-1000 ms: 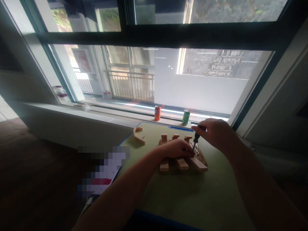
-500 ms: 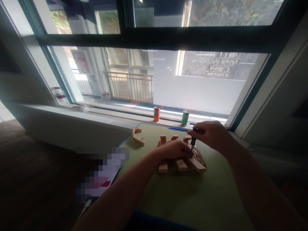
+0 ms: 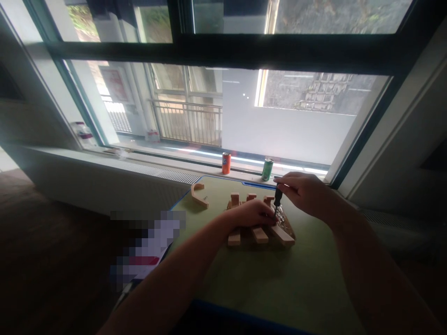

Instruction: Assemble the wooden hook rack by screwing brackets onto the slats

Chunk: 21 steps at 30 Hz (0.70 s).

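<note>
My right hand [image 3: 303,190] is closed around the top of a black-handled screwdriver [image 3: 278,195], held nearly upright with its tip down. Beside the tip, the fingers of my left hand [image 3: 254,213] are pinched together low over a wooden piece [image 3: 283,236]; what lies between them is hidden. To its left, a second wooden piece [image 3: 260,235] and a third wooden piece [image 3: 233,237] stick out from under my left hand and wrist. Small shiny metal bits, probably screws [image 3: 283,217], lie on a brownish surface just right of the screwdriver tip.
A curved wooden piece [image 3: 199,199] lies alone at the left of the green tabletop [image 3: 240,279]. On the windowsill behind stand an orange can [image 3: 226,164] and a green can [image 3: 267,170]. A partly pixelated white object [image 3: 157,242] is at the table's left edge.
The view has shifted slightly, so everything sits a little higher and further left. My right hand has turned a little on the screwdriver handle; my left hand keeps its place by the tip.
</note>
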Each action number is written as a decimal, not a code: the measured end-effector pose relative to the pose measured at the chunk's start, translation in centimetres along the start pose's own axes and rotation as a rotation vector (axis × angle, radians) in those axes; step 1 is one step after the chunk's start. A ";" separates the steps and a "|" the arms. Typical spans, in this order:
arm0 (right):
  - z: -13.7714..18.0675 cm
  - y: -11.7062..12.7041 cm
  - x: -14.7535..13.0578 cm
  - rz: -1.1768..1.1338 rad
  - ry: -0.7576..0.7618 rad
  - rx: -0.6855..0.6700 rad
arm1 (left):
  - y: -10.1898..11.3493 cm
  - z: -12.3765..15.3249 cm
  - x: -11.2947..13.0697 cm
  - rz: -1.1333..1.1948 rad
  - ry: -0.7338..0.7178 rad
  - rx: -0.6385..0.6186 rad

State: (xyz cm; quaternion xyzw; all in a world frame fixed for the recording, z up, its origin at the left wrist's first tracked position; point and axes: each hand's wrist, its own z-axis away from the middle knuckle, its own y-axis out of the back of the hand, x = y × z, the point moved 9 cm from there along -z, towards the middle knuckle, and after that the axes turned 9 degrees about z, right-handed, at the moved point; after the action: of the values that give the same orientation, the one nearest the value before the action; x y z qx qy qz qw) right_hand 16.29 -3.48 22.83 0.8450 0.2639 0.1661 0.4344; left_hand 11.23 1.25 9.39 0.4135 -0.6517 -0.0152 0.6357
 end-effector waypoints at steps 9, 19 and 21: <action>-0.4 -0.4 0.4 0.222 -0.073 0.008 | 0.0 0.2 0.1 -0.013 0.020 -0.011; 0.1 -2.0 0.1 -0.113 -0.087 -0.073 | -0.1 0.0 0.2 -0.005 -0.026 -0.019; 0.1 -2.3 0.1 -0.169 -0.122 -0.077 | 0.0 0.1 0.6 -0.021 -0.038 -0.018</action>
State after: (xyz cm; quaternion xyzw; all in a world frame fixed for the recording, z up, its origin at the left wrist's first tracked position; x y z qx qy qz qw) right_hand 15.72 -2.38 20.88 0.8110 0.3008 0.0872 0.4943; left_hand 11.24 0.85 9.84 0.4142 -0.6590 -0.0356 0.6269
